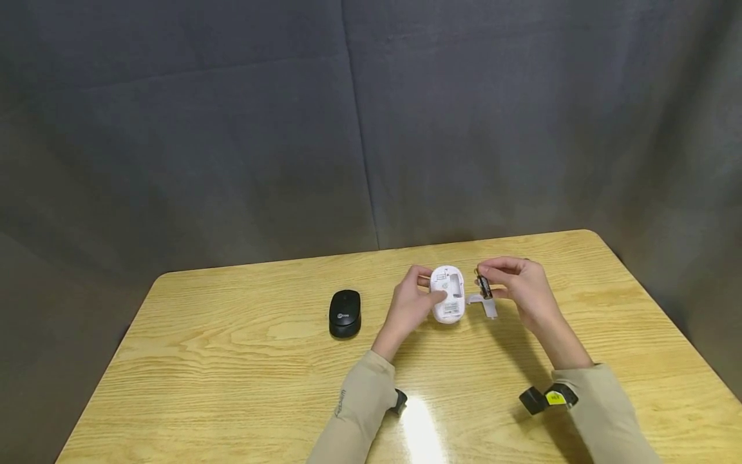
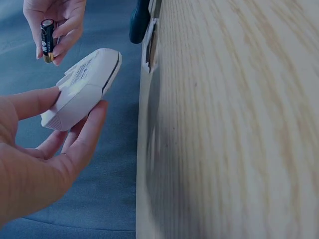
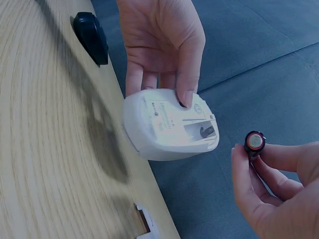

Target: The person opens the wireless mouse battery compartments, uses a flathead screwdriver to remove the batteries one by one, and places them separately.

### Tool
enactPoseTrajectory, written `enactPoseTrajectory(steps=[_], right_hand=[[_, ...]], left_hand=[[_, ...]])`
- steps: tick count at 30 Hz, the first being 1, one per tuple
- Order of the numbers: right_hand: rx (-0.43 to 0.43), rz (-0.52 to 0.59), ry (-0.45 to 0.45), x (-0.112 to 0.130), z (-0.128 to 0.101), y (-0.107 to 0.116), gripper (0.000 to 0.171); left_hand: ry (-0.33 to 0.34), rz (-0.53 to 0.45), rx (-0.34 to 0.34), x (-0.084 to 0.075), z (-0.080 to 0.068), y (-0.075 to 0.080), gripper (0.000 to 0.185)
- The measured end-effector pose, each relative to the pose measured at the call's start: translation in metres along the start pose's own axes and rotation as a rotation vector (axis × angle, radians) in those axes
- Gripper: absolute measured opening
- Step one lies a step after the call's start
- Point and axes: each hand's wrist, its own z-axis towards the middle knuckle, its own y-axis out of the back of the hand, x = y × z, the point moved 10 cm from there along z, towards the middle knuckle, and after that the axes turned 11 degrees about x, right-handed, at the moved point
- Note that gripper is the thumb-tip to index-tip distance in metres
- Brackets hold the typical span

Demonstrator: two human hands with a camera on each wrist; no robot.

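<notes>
My left hand (image 1: 410, 303) grips a white computer mouse (image 1: 446, 312), its underside turned up and the thumb on that face. The battery compartment (image 3: 200, 131) shows uncovered, with no battery in it. Between thumb and fingers, my right hand (image 1: 518, 287) pinches a black battery with a copper-coloured end (image 2: 47, 40), just right of the mouse and apart from it. In the right wrist view the battery's flat end faces the camera. Below the battery, the white battery cover (image 1: 490, 309) lies on the table.
A black computer mouse (image 1: 344, 314) stands on the wooden table (image 1: 232, 374), left of my left hand. Behind the table's far edge hangs a dark grey curtain (image 1: 261, 161). Beige sleeves (image 1: 362, 399) cover both forearms, and a dark strapped device (image 1: 547, 397) sits at the right wrist.
</notes>
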Motion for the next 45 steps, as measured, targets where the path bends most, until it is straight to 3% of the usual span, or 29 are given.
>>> enactPoseTrajectory(steps=[8, 14, 20, 23, 34, 45], right_hand=[[0.040, -0.141, 0.000, -0.011, -0.003, 0.002, 0.032], [0.052, -0.230, -0.013, -0.019, -0.004, 0.002, 0.031], [0.145, -0.469, -0.071, -0.032, -0.001, -0.011, 0.019], [0.192, -0.551, -0.087, -0.037, -0.002, -0.019, 0.013], [0.249, -0.600, -0.068, -0.044, -0.002, -0.034, 0.003], [0.317, -0.741, -0.016, -0.042, -0.001, -0.051, 0.012]], left_hand=[[0.052, -0.005, 0.017, 0.010, 0.001, -0.003, 0.042], [0.091, -0.028, 0.058, 0.020, 0.001, -0.005, 0.045], [0.138, 0.080, 0.123, 0.029, 0.001, -0.011, 0.044], [0.155, 0.150, 0.124, 0.029, 0.000, -0.011, 0.046], [0.175, 0.282, 0.094, 0.019, -0.001, -0.008, 0.055], [0.166, 0.374, 0.090, 0.018, -0.002, -0.006, 0.050]])
